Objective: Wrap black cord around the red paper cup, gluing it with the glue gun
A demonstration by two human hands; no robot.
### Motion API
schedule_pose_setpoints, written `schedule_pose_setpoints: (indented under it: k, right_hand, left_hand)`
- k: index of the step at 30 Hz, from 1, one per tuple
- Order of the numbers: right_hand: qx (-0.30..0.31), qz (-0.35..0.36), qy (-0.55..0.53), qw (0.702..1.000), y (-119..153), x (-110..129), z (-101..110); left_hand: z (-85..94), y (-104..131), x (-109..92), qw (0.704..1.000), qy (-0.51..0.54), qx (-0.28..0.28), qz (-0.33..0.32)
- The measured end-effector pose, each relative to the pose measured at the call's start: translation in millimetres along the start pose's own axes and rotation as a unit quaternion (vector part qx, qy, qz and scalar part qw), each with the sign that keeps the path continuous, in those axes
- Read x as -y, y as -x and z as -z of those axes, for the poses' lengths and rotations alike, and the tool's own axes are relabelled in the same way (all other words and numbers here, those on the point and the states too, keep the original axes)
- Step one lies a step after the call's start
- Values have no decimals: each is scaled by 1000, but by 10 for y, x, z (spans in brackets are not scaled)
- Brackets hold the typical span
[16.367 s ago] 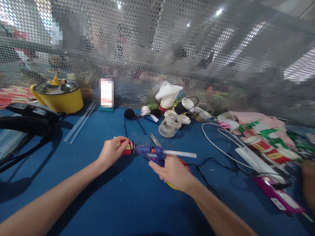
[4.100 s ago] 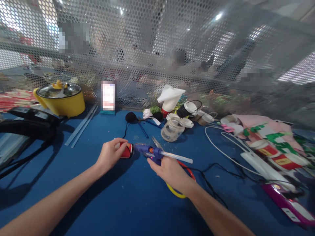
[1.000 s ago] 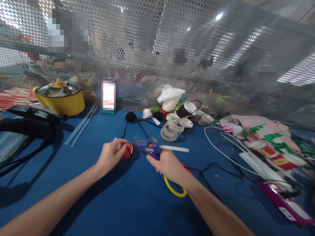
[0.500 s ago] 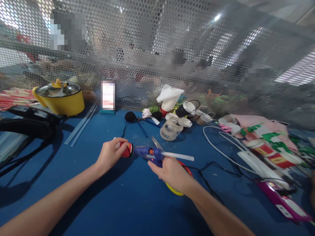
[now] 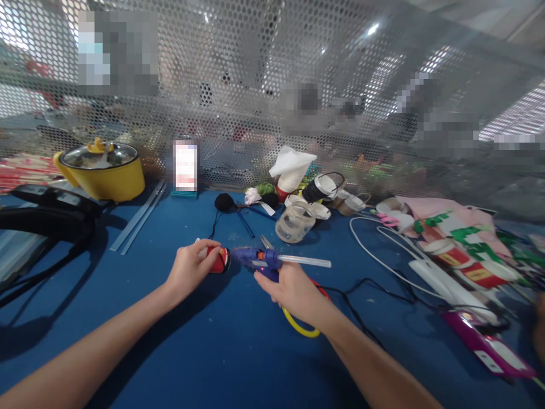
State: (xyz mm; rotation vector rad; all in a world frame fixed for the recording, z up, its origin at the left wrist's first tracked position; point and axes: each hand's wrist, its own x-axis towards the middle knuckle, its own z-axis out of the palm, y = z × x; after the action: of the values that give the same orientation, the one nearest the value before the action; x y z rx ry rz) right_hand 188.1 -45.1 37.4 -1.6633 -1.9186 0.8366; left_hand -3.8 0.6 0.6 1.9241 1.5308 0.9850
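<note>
My left hand (image 5: 191,266) is closed around a small red paper cup (image 5: 219,261), tipped on its side. Black yarn wraps the cup's right end, and a strand runs up to a black yarn ball (image 5: 224,202). In my right hand (image 5: 298,289) is a blue hot glue gun (image 5: 252,255); its nozzle points left, at or very near the cup's dark end. A clear glue stick (image 5: 306,261) sticks out of the gun's back. Beneath my right hand lie scissors with a red and yellow handle (image 5: 300,328), partly covered by the hand.
A clear plastic jar (image 5: 296,222) stands beyond the gun. Black and white cables trail right toward a purple power strip (image 5: 485,343). Two loose glue sticks (image 5: 138,218) and a yellow pot (image 5: 108,179) are left. A perforated metal screen (image 5: 238,130) closes off the back.
The glue gun has tilted slightly and shifted a little left, with its glue stick rising at the back end. My left hand and the cup stay nearly still.
</note>
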Motion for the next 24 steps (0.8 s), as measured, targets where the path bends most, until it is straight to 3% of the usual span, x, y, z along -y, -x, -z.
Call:
schedule_pose_setpoints:
  k: [12,24]
  right_hand:
    - [26,-43,-26,998,-162,-6,-31]
    - [2,-4,-12,1000,10,-14,-12]
  left_hand:
    - [-4,27,-19,1000,-15,-10,-23]
    - [11,-8,-7,1000,-11,-9,-3]
